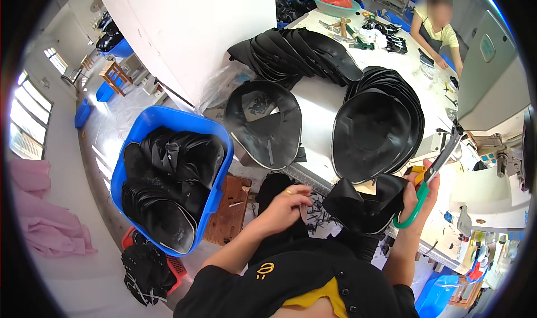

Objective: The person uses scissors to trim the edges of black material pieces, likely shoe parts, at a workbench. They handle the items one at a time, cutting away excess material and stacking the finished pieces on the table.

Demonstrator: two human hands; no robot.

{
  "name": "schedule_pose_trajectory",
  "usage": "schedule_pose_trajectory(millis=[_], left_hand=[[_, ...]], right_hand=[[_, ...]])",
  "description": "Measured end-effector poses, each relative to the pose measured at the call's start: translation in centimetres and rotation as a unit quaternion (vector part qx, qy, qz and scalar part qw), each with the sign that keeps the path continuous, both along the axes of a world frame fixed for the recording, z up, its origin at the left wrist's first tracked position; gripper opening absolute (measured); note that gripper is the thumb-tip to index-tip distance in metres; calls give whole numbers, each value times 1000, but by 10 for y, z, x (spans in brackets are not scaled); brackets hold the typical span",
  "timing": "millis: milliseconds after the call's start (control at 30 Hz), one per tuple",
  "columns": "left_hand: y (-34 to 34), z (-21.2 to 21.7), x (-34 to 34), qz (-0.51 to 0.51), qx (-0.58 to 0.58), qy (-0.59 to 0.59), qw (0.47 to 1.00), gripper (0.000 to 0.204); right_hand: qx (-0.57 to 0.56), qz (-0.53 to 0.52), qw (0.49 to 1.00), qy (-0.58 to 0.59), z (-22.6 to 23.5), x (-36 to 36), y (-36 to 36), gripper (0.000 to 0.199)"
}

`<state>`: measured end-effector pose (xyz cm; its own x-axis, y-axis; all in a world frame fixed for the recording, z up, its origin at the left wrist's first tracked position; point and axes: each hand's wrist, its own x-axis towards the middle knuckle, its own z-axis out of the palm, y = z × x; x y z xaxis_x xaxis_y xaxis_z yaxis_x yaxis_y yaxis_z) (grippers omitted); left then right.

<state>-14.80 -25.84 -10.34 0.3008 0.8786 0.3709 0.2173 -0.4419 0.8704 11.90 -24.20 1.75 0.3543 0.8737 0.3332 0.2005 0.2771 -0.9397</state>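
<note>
My right hand is closed around scissors with green and yellow handles, their blades pointing up and away. Its fingers also meet the edge of a curved black leather-like piece, which hangs over the table's near edge. To the left of that piece, my left hand has its fingers bent together in a pinch; what they hold, if anything, I cannot make out. Just beyond lie a fanned stack of round black pieces and a single black ring-like piece with a hole in it.
Another row of black pieces lies farther back. On my left stands a blue tub full of similar pieces, with a red basket below it. A sewing machine is at the right. A co-worker sits across the table.
</note>
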Motion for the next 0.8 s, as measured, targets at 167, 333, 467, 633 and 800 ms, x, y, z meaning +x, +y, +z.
schedule_pose_trajectory(millis=[167, 333, 467, 633, 800], left_hand=[[-4, 25, 9, 29, -237, 132, 962, 20], [-12, -14, 15, 18, -81, 116, 990, 15], [-17, -30, 27, -3, -71, 75, 995, 12], [-13, -17, 35, 20, -196, 134, 971, 10], [-11, -48, 37, 77, -134, 145, 977, 16]], right_hand=[[26, 1, 1000, 4, 7, 7, -7, 55], [32, 14, 999, 15, 7, 13, -13, 55], [17, 12, 998, 52, 6, 12, -11, 52], [16, 35, 997, 63, 4, 16, -12, 54], [16, 32, 997, 75, 1, 20, -15, 54]])
